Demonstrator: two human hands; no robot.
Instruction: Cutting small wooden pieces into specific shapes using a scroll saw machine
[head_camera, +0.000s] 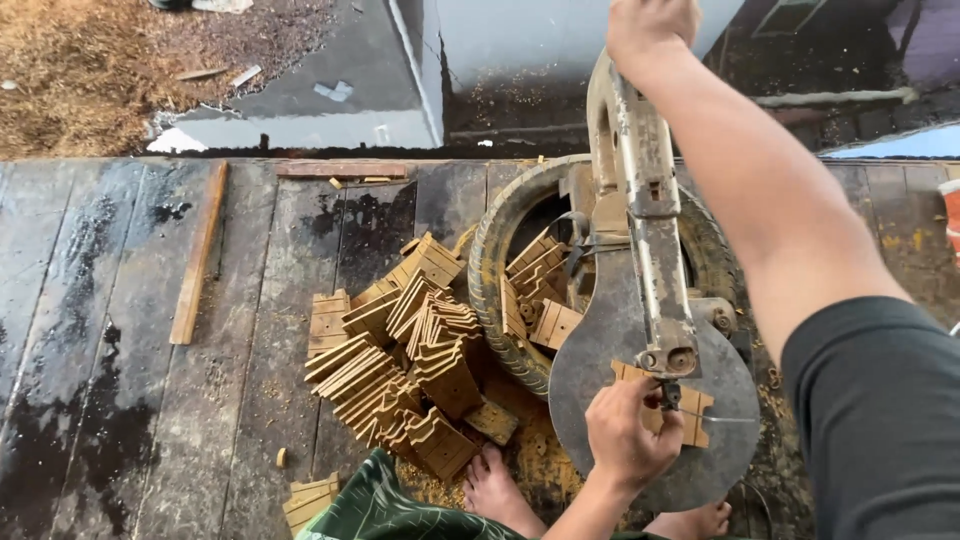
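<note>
My left hand presses a small flat wooden piece onto the round metal saw table, right beside the thin blade under the saw head. High up at the far end, my right hand is closed around the top of the worn metal saw arm; my forearm runs down to a black sleeve at the right. My fingers cover part of the wooden piece.
A heap of cut notched wooden pieces lies left of the saw on the wet plank floor. An old tyre behind the table holds more pieces. A loose wooden strip lies at left. My bare foot rests below the heap.
</note>
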